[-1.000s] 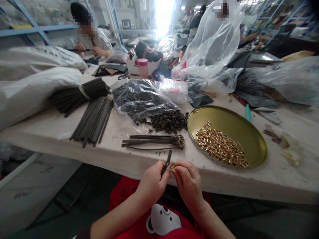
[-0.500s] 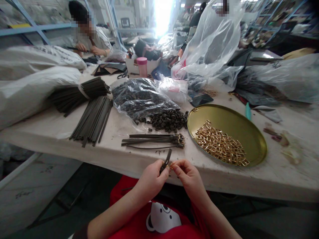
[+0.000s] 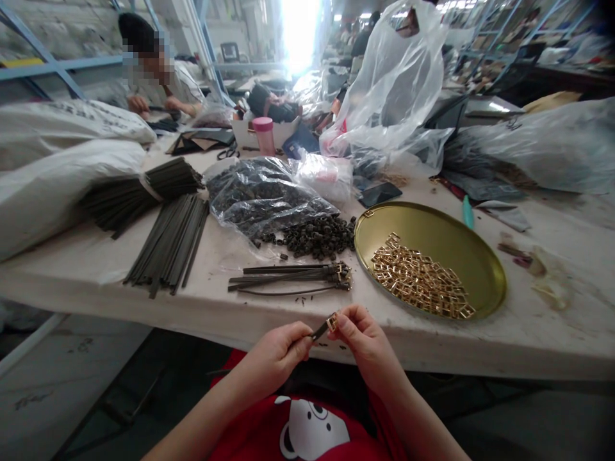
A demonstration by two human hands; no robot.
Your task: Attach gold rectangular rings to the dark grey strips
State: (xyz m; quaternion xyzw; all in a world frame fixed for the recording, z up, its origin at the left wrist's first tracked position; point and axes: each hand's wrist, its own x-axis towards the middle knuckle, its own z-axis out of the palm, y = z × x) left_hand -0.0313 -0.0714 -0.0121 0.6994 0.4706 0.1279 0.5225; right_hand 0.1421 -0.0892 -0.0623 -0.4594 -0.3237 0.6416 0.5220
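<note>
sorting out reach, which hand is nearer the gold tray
Right. The right hand is in front of the tray, toward its left edge; the left hand is farther left.

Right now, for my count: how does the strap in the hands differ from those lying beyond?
The held strap is pinched in the left hand; the lying straps rest on the table. The held strap is single; the lying straps are several. The held strap slants toward the right hand; the lying straps run sideways. Both are dark and narrow, with gold metal at one end.
</note>
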